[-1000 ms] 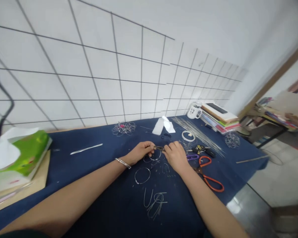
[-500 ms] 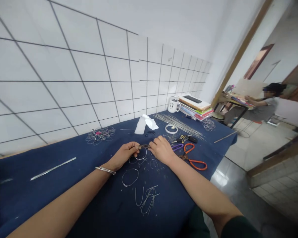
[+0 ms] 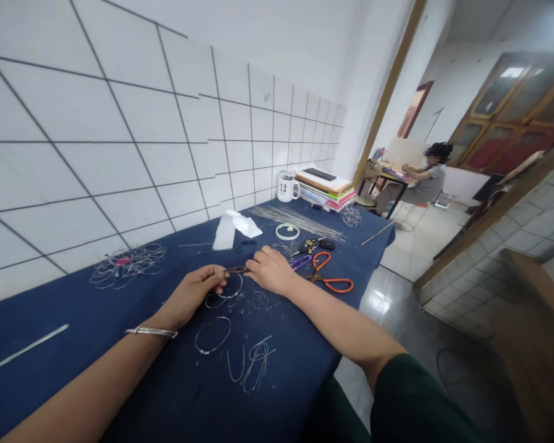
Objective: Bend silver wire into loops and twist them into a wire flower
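Note:
My left hand pinches a thin silvery wire ring between thumb and fingers; a bracelet circles that wrist. A pair of dark pliers is in my right hand, its jaws reaching left to my left fingertips. Its handles are mostly hidden under my right fingers. What exactly the jaws bite on is too small to tell. Just below my hands, a second wire ring lies on the blue cloth, and a few bent wire lengths lie nearer to me.
Right of my hand are orange-handled scissors, a purple-handled tool and black cutters. Straight wires, a white mug and stacked books stand behind. Wire tangles lie left. A person sits at a far table.
The camera has swung to the right, so everything sits further left in view. Both hands keep nearly the same pose, with ring and pliers still held.

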A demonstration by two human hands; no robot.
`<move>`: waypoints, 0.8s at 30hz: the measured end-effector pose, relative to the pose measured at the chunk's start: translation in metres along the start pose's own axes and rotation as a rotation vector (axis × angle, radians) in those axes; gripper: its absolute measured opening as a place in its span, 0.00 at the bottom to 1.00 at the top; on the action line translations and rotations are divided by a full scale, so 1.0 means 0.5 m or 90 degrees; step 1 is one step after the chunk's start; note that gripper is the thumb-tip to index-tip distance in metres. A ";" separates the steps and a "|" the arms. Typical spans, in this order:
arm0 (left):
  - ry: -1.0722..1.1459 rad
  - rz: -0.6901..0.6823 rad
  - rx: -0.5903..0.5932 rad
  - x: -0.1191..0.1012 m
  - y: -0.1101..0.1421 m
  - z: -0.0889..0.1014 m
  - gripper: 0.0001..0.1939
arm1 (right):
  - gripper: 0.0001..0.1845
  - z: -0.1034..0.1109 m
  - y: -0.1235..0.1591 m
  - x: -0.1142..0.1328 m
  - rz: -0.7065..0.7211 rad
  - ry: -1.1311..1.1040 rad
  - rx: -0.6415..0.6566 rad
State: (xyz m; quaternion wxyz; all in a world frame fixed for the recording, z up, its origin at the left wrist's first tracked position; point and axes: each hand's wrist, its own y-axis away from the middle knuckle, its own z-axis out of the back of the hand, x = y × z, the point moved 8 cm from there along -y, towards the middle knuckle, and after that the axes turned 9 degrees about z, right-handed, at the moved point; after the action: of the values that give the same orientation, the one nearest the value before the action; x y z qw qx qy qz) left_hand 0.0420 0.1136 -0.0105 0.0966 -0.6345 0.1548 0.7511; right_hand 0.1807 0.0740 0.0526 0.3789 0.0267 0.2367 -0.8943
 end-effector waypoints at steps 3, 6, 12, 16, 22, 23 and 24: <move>-0.007 0.006 0.009 0.002 -0.001 -0.003 0.14 | 0.16 -0.002 0.002 -0.002 0.003 -0.006 -0.002; -0.014 0.006 0.009 0.003 -0.003 -0.004 0.15 | 0.17 -0.006 0.004 -0.005 -0.001 -0.012 -0.004; -0.018 0.018 -0.002 0.004 -0.013 -0.008 0.16 | 0.18 -0.013 0.010 -0.013 -0.006 -0.019 0.005; -0.035 0.018 -0.005 0.000 -0.014 -0.011 0.17 | 0.18 -0.012 0.013 -0.017 0.000 -0.018 0.011; -0.058 0.028 -0.019 0.003 -0.017 -0.008 0.19 | 0.18 -0.015 0.012 -0.021 0.002 -0.020 0.004; -0.058 0.027 -0.019 0.003 -0.018 -0.008 0.19 | 0.18 -0.016 0.012 -0.021 0.004 -0.020 0.003; -0.056 0.026 -0.020 0.003 -0.019 -0.008 0.19 | 0.18 -0.016 0.012 -0.021 0.006 -0.020 0.001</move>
State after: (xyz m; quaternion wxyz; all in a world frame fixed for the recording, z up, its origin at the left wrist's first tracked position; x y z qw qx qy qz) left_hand 0.0485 0.1209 -0.0137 0.0780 -0.5988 0.1515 0.7826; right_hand 0.1912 0.0807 0.0455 0.3867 0.0144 0.2299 -0.8930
